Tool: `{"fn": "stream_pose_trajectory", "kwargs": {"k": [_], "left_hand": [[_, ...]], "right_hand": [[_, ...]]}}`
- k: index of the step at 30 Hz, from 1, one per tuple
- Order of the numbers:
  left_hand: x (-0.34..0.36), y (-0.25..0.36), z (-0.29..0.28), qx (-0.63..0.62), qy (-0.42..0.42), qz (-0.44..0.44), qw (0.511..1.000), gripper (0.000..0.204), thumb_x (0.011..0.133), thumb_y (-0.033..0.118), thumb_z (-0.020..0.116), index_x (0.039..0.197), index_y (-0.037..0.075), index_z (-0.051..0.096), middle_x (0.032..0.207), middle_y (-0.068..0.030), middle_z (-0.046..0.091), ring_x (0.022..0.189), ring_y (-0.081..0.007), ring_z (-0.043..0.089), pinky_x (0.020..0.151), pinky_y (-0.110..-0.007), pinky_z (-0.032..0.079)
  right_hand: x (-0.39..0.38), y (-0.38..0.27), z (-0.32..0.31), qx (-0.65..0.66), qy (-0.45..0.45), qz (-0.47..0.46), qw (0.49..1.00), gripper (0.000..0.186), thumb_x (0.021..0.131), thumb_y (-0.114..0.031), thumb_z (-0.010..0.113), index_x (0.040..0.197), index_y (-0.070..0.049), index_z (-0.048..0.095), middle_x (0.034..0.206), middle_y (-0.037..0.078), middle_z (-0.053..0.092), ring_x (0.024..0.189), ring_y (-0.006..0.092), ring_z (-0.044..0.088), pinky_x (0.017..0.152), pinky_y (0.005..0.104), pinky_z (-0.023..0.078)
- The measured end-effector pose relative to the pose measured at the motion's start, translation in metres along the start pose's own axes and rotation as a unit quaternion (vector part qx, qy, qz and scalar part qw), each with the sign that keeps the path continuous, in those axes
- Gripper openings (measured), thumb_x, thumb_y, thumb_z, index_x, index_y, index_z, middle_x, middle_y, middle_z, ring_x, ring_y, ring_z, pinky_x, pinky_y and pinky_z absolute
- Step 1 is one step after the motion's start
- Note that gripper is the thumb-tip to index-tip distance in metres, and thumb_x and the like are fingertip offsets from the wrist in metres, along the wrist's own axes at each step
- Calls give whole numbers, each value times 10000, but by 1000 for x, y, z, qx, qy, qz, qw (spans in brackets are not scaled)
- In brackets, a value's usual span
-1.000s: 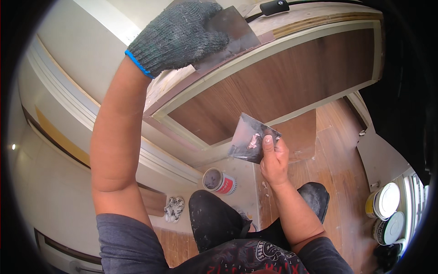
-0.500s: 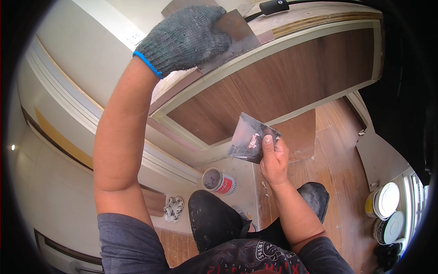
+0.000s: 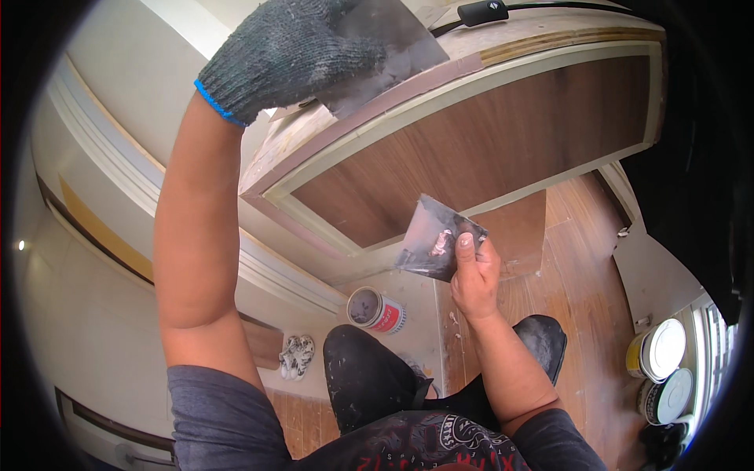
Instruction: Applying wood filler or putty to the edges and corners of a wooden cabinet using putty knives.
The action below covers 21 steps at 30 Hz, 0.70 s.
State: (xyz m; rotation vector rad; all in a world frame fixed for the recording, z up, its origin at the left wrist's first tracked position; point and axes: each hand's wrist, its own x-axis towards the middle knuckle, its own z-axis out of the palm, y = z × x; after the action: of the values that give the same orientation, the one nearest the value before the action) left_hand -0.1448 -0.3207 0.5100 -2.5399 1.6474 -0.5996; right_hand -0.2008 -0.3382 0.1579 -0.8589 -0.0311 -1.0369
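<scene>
Grey knitted cloth is wrapped round the left hand (image 3: 294, 55), with a bright blue cuff (image 3: 215, 107). A wide metal blade (image 3: 404, 47) is gripped by that hand, thumb laid on its face; how the other fingers are bent cannot be told, because they are hidden. This blade is held right by the pinkish edge (image 3: 420, 91) of a long board. Below that edge, a brown wood panel (image 3: 471, 133) is seen.

By the bare right hand (image 3: 477, 279), a flat square plate (image 3: 424, 224) is pinched, thumb on top and fingers tucked under. It is held tilted in front of the panel, and a small pink lump (image 3: 441, 242) is stuck on it.

Pale letters are printed on the red label (image 3: 386, 318) of a tin (image 3: 365, 308), set near the knee (image 3: 353, 353), and greyish paste is seen inside it. White and red letters are printed on the dark shirt (image 3: 463, 436). A tiny white mark is seen on a black box (image 3: 483, 13) joined to a cable (image 3: 550, 5). Two tubs with pale lids (image 3: 667, 349) are set at the right.
</scene>
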Motion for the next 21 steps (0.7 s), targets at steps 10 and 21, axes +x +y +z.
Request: {"fn": "stream_pose_trajectory", "kwargs": {"k": [10, 21], "left_hand": [[-4, -57, 38, 106, 81, 82, 988, 537, 776, 363, 773, 1179, 25, 665, 1009, -163, 703, 899, -313, 668, 857, -394, 523], [-3, -56, 41, 118, 98, 97, 983, 572, 779, 384, 766, 1189, 2, 650, 1014, -201, 690, 914, -360, 657, 881, -415, 516]], "right_hand": [[-1, 2, 2, 11, 5, -9, 1000, 312, 1051, -244, 500, 1110, 39, 619, 1008, 49, 669, 919, 112, 576, 841, 279, 466], [-2, 4, 3, 11, 2, -1, 1000, 308, 1051, -244, 497, 1115, 34, 615, 1009, 47, 663, 919, 113, 575, 847, 278, 464]]}}
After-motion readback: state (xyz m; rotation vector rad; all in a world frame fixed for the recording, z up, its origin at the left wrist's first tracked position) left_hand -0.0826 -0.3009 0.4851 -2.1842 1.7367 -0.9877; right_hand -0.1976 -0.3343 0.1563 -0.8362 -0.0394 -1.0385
